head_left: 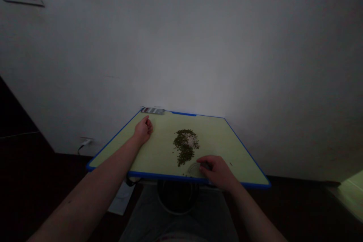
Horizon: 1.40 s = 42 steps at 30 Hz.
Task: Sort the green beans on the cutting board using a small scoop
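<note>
My left hand (pixel 143 129) rests at the left side of the pale yellow-green board (pixel 159 159), its fingers curled into a loose fist with nothing showing in them. Near the board's front edge, my right hand (pixel 217 172) is closed at the rim of a clear, curved, see-through thing (pixel 194 168); its exact kind is too dim to tell. A loose pile of small green beans or grains (pixel 185 151) spreads over the middle of the board, just left of and beyond that hand. Amid the pile lies a pale patch (pixel 192 141). A few grains are scattered by the front edge.
A phone-like flat object (pixel 152 110) lies at the board's back left corner. Below the front edge, a dark round pot (pixel 178 198) sits between my legs. The wall (pixel 210 45) stands behind the board. A plug with a cable (pixel 86 142) is low on the left.
</note>
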Each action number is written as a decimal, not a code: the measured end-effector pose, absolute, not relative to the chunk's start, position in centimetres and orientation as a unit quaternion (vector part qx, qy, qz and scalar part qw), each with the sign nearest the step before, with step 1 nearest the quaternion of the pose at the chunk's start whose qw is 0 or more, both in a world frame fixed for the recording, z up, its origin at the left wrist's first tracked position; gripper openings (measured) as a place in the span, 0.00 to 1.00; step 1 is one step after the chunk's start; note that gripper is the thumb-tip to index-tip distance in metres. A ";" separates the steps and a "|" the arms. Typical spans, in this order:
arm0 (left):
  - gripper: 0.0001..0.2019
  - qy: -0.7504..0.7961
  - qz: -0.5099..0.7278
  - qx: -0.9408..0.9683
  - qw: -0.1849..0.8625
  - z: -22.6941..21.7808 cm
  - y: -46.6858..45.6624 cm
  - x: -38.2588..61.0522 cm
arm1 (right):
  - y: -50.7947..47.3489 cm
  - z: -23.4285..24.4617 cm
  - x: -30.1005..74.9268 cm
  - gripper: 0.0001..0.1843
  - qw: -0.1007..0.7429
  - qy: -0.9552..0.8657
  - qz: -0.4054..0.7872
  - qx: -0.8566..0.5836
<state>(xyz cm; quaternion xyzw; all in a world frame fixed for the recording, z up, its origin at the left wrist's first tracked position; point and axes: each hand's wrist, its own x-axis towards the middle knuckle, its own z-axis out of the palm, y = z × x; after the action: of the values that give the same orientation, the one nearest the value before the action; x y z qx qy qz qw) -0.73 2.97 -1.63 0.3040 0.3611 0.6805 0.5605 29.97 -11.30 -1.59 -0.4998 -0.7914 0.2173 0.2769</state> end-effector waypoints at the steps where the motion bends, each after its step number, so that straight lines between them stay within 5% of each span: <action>1: 0.17 0.360 0.682 0.306 0.559 -1.7 3.0 -0.7 | -11.3 -1.6 29.9 0.14 0.277 -0.794 0.212 -0.498; 42: 0.16 0.364 0.677 0.308 0.561 -2.4 3.5 -1.3 | -9.4 -2.5 29.0 0.14 0.341 -0.748 0.256 -0.508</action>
<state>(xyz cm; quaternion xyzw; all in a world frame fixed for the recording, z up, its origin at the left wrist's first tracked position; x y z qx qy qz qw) -1.30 3.48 -2.42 0.3078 0.3635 0.6768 0.5613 28.97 -9.37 -2.53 -0.5083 -0.7481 0.2557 0.3413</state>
